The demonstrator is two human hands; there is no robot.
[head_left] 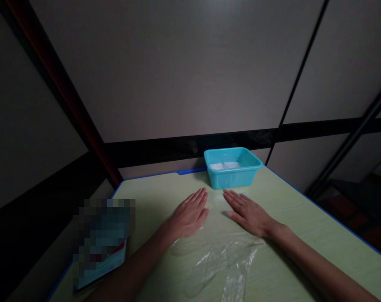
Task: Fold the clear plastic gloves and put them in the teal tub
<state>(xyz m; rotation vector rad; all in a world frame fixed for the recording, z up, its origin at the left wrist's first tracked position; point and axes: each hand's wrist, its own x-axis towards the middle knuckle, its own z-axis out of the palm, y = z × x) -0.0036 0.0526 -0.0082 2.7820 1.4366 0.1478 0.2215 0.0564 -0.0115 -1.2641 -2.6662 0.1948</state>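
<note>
My left hand (189,214) lies flat, palm down, with its fingers stretched toward the back of the table. To its right my right hand (249,213) rests the same way, thumb held apart from the fingers. Both are empty on top, and their palms are hidden. Between and in front of them spreads a clear, crumpled plastic film or bag (220,264), its far part reaching about as far as the hands. Just beyond the fingertips stands a turquoise plastic basin (233,178), not touched by either hand, with something white (225,165) inside.
The pale green table (306,235) has a blue edge. At its left lies a flat item (107,266), partly blurred out by pixels, close to my left forearm. A panelled wall or wardrobe front (190,75) rises right behind the table.
</note>
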